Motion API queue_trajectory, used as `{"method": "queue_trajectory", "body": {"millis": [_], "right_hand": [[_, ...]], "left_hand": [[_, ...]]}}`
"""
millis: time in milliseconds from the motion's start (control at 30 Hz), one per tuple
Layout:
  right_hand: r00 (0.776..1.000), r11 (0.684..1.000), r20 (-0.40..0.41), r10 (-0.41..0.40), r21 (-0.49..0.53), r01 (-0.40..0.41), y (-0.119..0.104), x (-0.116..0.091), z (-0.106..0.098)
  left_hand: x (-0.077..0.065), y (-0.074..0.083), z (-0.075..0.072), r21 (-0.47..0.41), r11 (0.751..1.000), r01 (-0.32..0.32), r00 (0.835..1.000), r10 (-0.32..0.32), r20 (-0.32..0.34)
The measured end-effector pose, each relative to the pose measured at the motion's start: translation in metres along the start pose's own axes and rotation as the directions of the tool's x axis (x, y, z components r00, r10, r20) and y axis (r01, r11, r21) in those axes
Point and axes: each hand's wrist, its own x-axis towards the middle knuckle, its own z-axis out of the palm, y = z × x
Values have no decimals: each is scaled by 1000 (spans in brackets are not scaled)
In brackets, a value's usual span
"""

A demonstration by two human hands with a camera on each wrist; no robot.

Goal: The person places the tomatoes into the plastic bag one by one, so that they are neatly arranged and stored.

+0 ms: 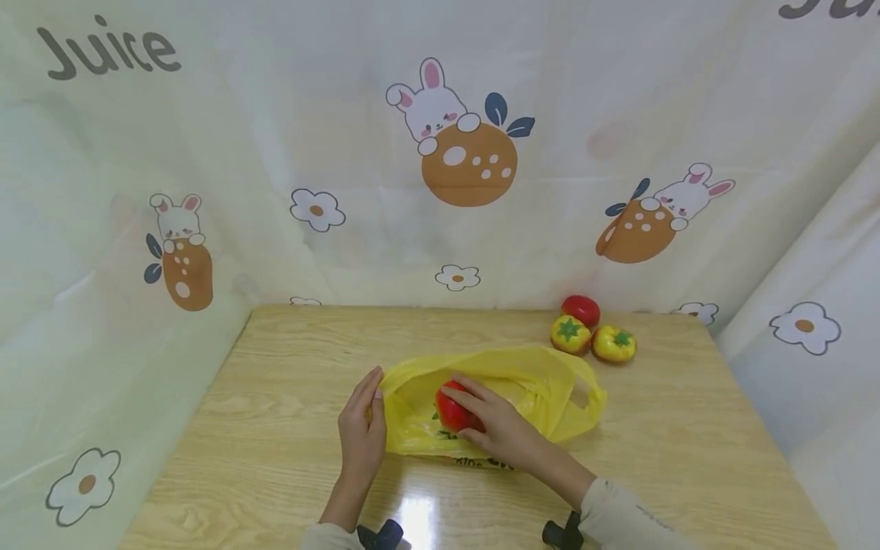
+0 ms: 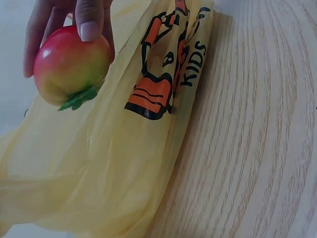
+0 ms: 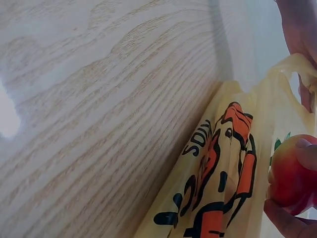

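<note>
Red fruit in R fingers, L fingers holding yel. bag.

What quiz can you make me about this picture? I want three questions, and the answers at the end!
1. Which hand holds a fruit?
2. True or false: the mouth of the bag is shut tight.
3. How many fruits lie on the table behind the bag?

Key:
1. The right hand.
2. False; the mouth is open.
3. Three: one red fruit and two yellow fruits.
</note>
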Motion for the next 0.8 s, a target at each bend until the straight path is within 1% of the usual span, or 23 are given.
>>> {"method": "queue_trajectory", "body": {"millis": [133,300,433,633,733,800], "right_hand": [[1000,1000,-11,1,1,-1,1,0,3],[1000,1000,17,16,6,-16,4,-1,9],[999,1000,40,18,2,-18,4,2,12],[998,999,51,23,-48,-20,3,7,16],[997,995,68,25,-102,-18,2,10,19],[996,988,89,28,-156,-13,2,12,22]], "left_hand": [[-1,-1,0,-4,1000,1,1000,-1,2],[0,-1,1,2,1000,-6,1000,6,5],[1,-1,1,8,1000,2,1000,-2,3],[0,-2,-1,-1,1000,5,1000,-5,9],[-1,-3,-1,1,1000,6,1000,-6,9],[-1,-3,-1,4,1000,9,1000,-9,7]]}}
